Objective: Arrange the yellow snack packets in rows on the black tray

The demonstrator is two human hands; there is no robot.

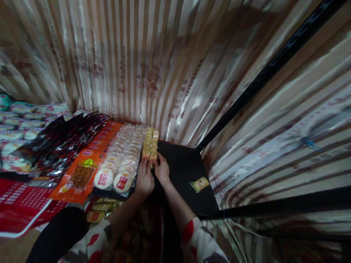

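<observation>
Small yellow snack packets [150, 140] stand in two tight rows on a black shelf [180, 162]. At the near end of these rows my left hand [146, 180] has its fingers closed against a packet. My right hand [162, 169] grips the same end from the right, its fingertips bent around the packet's side. The fingers partly hide the packets there. Directly left of the rows lie round white crackers [122, 181] in clear wrappers, lined up in two columns. A single yellow-and-green packet [200, 184] lies apart on the right of the shelf.
Orange snack bags [83, 170], dark shiny packets [67, 138] and white packaged goods [15, 140] fill the left. More yellow packets [98, 213] lie below the shelf. A black post [253, 84] rises on the right, before striped plastic sheeting [114, 59].
</observation>
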